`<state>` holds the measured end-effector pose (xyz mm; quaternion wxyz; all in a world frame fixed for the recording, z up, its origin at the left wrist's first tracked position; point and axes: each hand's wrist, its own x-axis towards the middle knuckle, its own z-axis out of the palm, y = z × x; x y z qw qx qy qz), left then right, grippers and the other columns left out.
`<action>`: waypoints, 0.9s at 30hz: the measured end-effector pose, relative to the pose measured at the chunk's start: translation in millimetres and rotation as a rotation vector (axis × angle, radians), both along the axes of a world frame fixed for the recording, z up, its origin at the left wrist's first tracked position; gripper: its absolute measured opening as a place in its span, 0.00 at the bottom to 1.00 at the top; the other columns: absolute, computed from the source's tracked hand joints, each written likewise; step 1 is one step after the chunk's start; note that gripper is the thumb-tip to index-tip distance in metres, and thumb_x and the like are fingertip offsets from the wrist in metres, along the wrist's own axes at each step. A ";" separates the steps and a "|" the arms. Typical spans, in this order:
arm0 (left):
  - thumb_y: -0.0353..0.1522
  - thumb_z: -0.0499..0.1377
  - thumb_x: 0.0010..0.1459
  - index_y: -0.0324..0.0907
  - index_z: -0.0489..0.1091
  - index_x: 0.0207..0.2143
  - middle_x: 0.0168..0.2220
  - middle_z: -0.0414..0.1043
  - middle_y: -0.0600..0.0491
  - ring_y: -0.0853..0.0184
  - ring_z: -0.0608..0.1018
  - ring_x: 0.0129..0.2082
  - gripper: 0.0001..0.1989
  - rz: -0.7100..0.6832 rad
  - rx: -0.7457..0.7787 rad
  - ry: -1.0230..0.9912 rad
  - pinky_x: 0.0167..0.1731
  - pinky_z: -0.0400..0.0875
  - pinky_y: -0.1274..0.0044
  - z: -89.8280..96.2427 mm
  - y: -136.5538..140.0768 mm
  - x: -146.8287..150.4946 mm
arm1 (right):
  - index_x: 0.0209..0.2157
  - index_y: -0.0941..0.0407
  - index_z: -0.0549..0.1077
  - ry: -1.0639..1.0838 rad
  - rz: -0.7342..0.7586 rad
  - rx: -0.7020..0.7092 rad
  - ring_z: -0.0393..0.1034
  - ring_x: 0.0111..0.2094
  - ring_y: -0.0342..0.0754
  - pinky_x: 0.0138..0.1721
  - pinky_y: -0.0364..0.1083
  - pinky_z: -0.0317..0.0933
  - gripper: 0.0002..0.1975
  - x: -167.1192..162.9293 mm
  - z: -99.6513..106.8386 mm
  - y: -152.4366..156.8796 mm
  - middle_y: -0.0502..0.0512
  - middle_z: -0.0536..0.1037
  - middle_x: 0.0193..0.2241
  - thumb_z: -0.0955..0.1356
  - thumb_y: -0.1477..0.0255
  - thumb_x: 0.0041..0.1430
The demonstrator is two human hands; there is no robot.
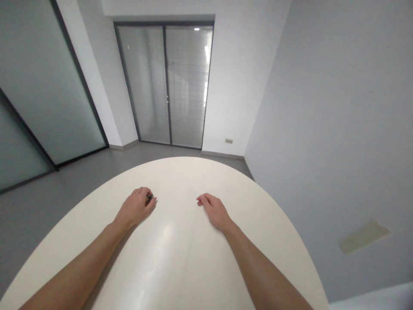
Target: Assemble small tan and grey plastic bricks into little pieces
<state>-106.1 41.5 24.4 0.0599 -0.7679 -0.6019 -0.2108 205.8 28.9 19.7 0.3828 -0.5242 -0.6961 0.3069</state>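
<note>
My left hand [140,204] rests on the pale round table [180,258], left of its middle. Its fingers curl around a small dark object [149,197], which shows between thumb and fingers; it is too small to name. To the right, my right hand [215,210] lies on its side on the tabletop. The thumb presses against the curled fingers there, and whatever they hold, if anything, is hidden. A stretch of tabletop separates the two hands.
The table's rounded far edge [187,158] lies beyond my hands. Behind it stands a glazed double door [167,86] with blinds. A grey wall [332,107] with a beige patch [364,237] rises close on the right. Frosted glass panels [48,86] stand at left.
</note>
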 end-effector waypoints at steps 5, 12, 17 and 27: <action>0.41 0.51 0.61 0.40 0.69 0.48 0.46 0.74 0.41 0.50 0.74 0.46 0.19 0.099 0.124 -0.042 0.48 0.68 0.60 7.8 -6.2 11.1 | 0.40 0.53 0.76 -0.011 0.001 0.010 0.74 0.39 0.48 0.43 0.46 0.62 0.20 -0.7 -1.0 -0.2 0.52 0.81 0.36 0.58 0.58 0.69; 0.38 0.50 0.64 0.41 0.67 0.55 0.56 0.69 0.43 0.55 0.69 0.58 0.20 -0.292 0.021 -0.058 0.59 0.63 0.63 7.5 -0.8 80.5 | 0.43 0.54 0.77 -0.235 -0.101 0.231 0.71 0.45 0.50 0.50 0.49 0.62 0.13 -0.9 1.4 -0.6 0.56 0.80 0.42 0.62 0.68 0.65; 0.37 0.51 0.63 0.38 0.64 0.61 0.65 0.61 0.41 0.52 0.60 0.66 0.25 -0.276 -0.125 -0.001 0.65 0.54 0.60 -12.0 5.6 110.7 | 0.55 0.57 0.73 -0.458 -0.120 0.240 0.58 0.63 0.55 0.65 0.55 0.49 0.23 5.0 -2.1 0.2 0.62 0.68 0.61 0.66 0.64 0.61; 0.44 0.49 0.66 0.45 0.61 0.64 0.70 0.51 0.45 0.51 0.52 0.70 0.27 -0.311 -0.245 -0.018 0.66 0.50 0.55 -10.9 -3.2 102.3 | 0.64 0.57 0.63 -0.629 -0.066 0.117 0.47 0.69 0.61 0.67 0.60 0.40 0.32 6.2 -5.9 -2.4 0.63 0.57 0.67 0.64 0.56 0.63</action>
